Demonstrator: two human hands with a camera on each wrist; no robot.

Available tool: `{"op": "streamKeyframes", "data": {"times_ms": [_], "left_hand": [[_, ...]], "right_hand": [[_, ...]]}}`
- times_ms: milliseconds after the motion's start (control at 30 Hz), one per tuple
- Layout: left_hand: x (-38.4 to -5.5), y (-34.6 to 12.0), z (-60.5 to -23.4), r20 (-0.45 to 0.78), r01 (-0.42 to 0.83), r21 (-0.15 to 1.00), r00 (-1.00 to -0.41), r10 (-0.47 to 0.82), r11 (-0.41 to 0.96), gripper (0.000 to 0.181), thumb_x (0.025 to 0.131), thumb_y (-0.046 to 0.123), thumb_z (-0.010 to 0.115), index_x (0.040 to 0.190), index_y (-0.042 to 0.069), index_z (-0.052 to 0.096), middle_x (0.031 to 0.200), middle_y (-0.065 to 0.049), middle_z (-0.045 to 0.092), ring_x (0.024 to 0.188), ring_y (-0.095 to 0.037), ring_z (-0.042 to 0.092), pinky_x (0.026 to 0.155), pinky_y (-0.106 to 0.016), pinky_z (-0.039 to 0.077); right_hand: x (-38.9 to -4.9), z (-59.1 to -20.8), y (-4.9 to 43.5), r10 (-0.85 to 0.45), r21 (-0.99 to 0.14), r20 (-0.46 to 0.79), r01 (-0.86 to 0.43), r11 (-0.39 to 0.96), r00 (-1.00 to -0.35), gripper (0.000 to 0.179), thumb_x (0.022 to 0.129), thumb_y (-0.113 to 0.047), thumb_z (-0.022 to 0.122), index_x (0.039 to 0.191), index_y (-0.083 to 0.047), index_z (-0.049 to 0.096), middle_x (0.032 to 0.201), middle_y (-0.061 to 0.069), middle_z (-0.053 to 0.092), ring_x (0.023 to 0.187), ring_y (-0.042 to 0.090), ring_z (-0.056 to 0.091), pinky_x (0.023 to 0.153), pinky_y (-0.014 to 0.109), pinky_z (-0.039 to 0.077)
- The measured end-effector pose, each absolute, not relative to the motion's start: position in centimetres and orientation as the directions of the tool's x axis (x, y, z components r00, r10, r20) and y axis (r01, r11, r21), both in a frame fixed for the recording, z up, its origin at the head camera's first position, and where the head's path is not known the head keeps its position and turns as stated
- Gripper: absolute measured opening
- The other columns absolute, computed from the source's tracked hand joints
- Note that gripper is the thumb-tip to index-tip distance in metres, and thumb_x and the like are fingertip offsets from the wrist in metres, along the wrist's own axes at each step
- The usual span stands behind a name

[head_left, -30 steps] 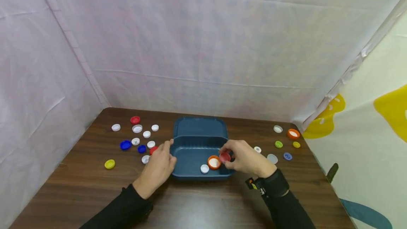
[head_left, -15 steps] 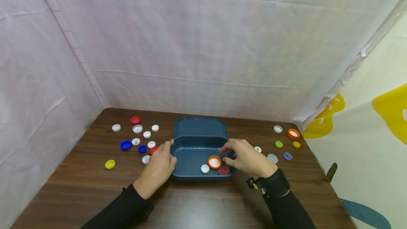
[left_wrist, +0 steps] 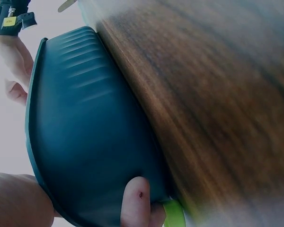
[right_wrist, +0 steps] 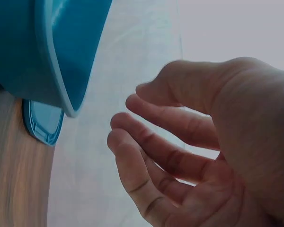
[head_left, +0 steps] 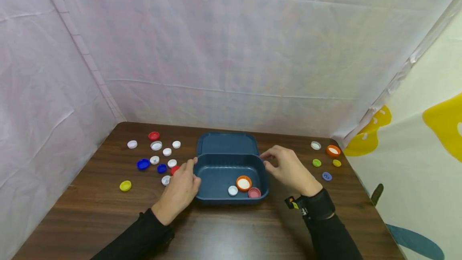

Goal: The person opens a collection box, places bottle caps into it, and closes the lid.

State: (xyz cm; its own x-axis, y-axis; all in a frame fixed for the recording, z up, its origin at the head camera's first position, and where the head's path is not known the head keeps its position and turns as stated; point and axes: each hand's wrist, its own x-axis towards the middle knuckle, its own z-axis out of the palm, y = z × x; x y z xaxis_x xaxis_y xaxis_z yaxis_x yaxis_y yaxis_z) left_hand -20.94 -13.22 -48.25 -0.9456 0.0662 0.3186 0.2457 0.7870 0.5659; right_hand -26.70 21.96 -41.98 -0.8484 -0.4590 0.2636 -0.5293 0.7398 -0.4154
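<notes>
A dark blue plastic food container (head_left: 213, 200) stands on the table, its inside facing up. Inside are a white bottle cap (head_left: 232, 190), an orange cap (head_left: 244, 183) with a white middle, and a red cap (head_left: 254, 192) in the front right corner. My left hand (head_left: 181, 185) holds the container's left wall, with a finger (left_wrist: 136, 201) against the outside and another part of the hand at the rim. Just off the right rim hovers my right hand (head_left: 286, 169), fingers loosely bent and holding nothing, as the right wrist view also shows.
Behind the container lies its blue lid (head_left: 227, 143). Several caps are spread at the left, among them a yellow cap (head_left: 125, 186) and a blue cap (head_left: 142, 164). More lie at the right, including an orange cap (head_left: 333, 151). White sheeting (head_left: 231, 71) backs the table.
My right hand let go of the red cap, which now lies in the container's front right corner. That hand then moved right, out over the rim. My left hand stayed put.
</notes>
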Motion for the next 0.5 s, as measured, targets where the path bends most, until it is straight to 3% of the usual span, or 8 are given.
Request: {"op": "streamKeyframes", "data": {"times_ms": [367, 500], "left_hand": [[-21.0, -13.2, -48.5, 0.324, 0.252, 0.56, -0.943, 0.072, 0.789, 0.051, 0.1, -0.005, 0.071, 0.149, -0.011, 0.063, 0.139, -0.032, 0.076, 0.084, -0.025, 0.071, 0.075, -0.043, 0.069], [-21.1, -13.2, -48.5, 0.324, 0.253, 0.558, -0.943, 0.072, 0.79, 0.051, 0.1, -0.005, 0.071, 0.149, -0.011, 0.063, 0.141, -0.032, 0.076, 0.084, -0.024, 0.071, 0.075, -0.042, 0.068]], "right_hand": [[-27.4, -42.0, 23.5, -0.358, -0.435, 0.244, -0.432, 0.79, -0.901, 0.022, 0.107, -0.005, 0.078, 0.129, -0.005, 0.084, 0.123, 0.016, 0.079, 0.111, 0.034, 0.08, 0.091, 0.051, 0.07], [-27.9, -42.4, 24.0, -0.336, -0.425, 0.202, -0.392, 0.816, -0.92, 0.027, 0.108, -0.006, 0.078, 0.134, -0.002, 0.082, 0.129, 0.022, 0.077, 0.105, 0.032, 0.078, 0.087, 0.048, 0.068]]}}
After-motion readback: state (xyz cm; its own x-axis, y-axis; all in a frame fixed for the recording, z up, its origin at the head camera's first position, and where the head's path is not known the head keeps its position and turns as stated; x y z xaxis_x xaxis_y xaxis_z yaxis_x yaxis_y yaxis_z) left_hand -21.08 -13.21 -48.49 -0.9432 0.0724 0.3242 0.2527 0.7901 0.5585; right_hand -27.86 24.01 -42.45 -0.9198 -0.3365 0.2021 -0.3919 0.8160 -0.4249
